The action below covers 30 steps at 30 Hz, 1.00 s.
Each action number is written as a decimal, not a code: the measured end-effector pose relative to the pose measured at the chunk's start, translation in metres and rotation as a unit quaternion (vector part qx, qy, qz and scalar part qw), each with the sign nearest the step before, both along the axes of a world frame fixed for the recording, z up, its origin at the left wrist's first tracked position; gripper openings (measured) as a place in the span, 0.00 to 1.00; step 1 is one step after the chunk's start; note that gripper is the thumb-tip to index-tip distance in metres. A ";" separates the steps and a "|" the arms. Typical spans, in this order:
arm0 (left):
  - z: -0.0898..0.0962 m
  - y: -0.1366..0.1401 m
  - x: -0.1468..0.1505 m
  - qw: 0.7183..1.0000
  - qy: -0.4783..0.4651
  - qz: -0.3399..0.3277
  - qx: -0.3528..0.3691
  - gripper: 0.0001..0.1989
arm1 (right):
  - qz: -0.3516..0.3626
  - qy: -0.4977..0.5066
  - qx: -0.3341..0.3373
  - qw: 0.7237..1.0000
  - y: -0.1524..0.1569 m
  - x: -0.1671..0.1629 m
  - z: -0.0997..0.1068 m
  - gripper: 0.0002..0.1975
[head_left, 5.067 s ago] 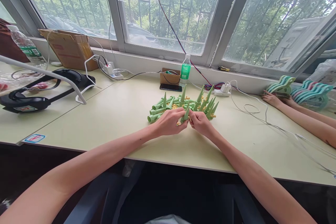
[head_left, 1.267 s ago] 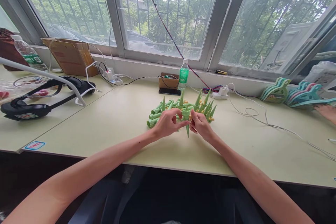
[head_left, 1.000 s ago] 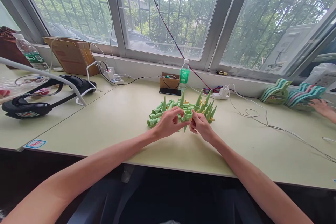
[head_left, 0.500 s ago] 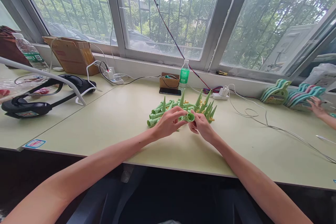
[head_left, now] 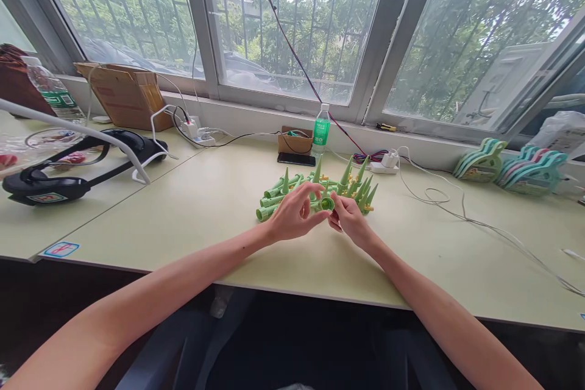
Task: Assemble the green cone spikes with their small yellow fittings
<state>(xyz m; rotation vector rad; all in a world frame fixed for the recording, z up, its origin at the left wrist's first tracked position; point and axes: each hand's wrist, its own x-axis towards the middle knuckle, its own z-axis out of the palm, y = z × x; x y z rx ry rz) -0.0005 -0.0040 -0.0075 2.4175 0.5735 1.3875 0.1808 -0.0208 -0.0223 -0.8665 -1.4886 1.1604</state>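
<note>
My right hand (head_left: pixel 350 218) pinches a green plastic watering spike (head_left: pixel 327 203) between thumb and fingers, its round hollow end facing me. My left hand (head_left: pixel 297 208) is on the other side of that end, thumb and fingers spread in a curve; the thumb tip is close to the lower rim, and whether it touches I cannot tell. Just beyond both hands lies a group of similar green spikes (head_left: pixel 269 202). Several stand point up, such as a cone (head_left: pixel 345 175), and some carry small yellow parts (head_left: pixel 368 208). My hands hide part of this group.
A green-labelled bottle (head_left: pixel 321 128) stands behind the spikes beside a dark phone (head_left: pixel 296 159). White cables (head_left: pixel 479 222) run across the right side. Stacks of pastel plastic pieces (head_left: pixel 532 170) sit far right. On the left lie a black headset (head_left: pixel 50 180) and a cardboard box (head_left: pixel 123 97).
My left fingers have opened away from the watering spike, whose end shifted slightly left and tilted. My right hand keeps its hold. Another person's hand at the far right has left the view.
</note>
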 end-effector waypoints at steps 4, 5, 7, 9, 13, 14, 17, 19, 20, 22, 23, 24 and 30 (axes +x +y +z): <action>0.002 -0.001 0.001 0.997 -0.033 0.051 -0.055 0.12 | -0.023 -0.008 0.031 0.999 -0.001 0.000 0.001 0.28; 0.003 0.000 0.001 0.995 -0.037 0.068 -0.058 0.13 | -0.027 -0.010 0.037 0.999 -0.002 0.000 0.002 0.28; 0.003 0.001 0.002 0.994 -0.028 0.089 -0.059 0.21 | -0.033 -0.015 0.049 0.998 -0.003 0.000 0.003 0.27; 0.002 0.002 0.002 0.994 0.002 0.081 -0.069 0.28 | -0.035 -0.021 0.059 0.997 -0.004 0.000 0.003 0.27; -0.001 0.002 0.003 0.988 0.044 0.019 -0.148 0.35 | -0.032 -0.037 0.075 0.996 -0.004 0.001 0.003 0.25; -0.001 0.002 0.003 0.985 0.046 0.010 -0.167 0.36 | -0.030 -0.042 0.077 0.996 -0.004 0.001 0.002 0.25; -0.001 0.001 0.003 0.979 0.045 -0.002 -0.199 0.38 | -0.016 -0.057 0.080 0.995 -0.005 0.001 0.002 0.25; 0.001 0.000 0.002 0.979 0.047 -0.004 -0.197 0.38 | -0.011 -0.062 0.075 0.995 -0.006 0.001 0.002 0.24; 0.002 -0.001 0.002 0.980 0.050 -0.006 -0.192 0.38 | -0.011 -0.063 0.071 0.995 -0.006 0.001 0.002 0.24; 0.003 -0.001 0.002 0.981 0.059 -0.012 -0.182 0.38 | -0.015 -0.066 0.067 0.995 -0.006 0.002 0.003 0.25; 0.003 -0.001 0.002 0.982 0.063 -0.015 -0.179 0.38 | -0.018 -0.067 0.067 0.995 -0.006 0.002 0.003 0.25; 0.003 -0.001 0.002 0.982 0.067 -0.017 -0.178 0.38 | -0.020 -0.068 0.067 0.995 -0.006 0.002 0.003 0.25; 0.003 -0.001 0.001 0.980 0.077 -0.028 -0.181 0.37 | -0.033 -0.073 0.056 0.995 -0.006 0.002 0.004 0.27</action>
